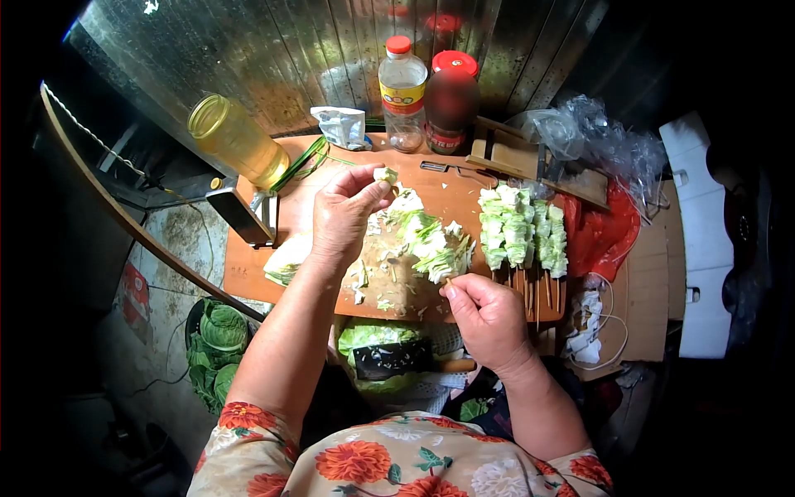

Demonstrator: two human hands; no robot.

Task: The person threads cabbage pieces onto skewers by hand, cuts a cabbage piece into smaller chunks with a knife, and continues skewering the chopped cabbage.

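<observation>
While the left hand (pixel 344 207) is pinching a small leaf piece (pixel 386 175) between thumb and fingertips, the right hand (pixel 490 321) is gripping the near end of a wooden stick (pixel 449 282), its thumb and forefinger closing narrowly on it. Between the hands, a skewered row of cabbage (pixel 429 243) is lying over the middle of the brown board (pixel 240 273), its long axis running from roughly eleven o'clock at the far end to five o'clock at the near end. Taking that row as the clock's centre, the right hand is sitting at about half past four and touching the stick, while the left fingertips are hovering near eleven, just beside the far end. The left hand is partly covering that end, so it is hard to be sure whether the stick's tip is touching the piece. Around the row, pale scraps (pixel 385 304) are lying scattered toward seven o'clock, and a cut cabbage wedge (pixel 286 263) is resting between eight and nine, by the board's edge. Several laden skewers (pixel 517 225) are lying side by side at three o'clock, their bare sticks pointing toward the person. Down at about six, a cleaver (pixel 389 361) is resting on cabbage below the board's near edge. A clear bottle (pixel 404 99) is standing near twelve, and a phone (pixel 240 217) is leaning upright toward nine.
</observation>
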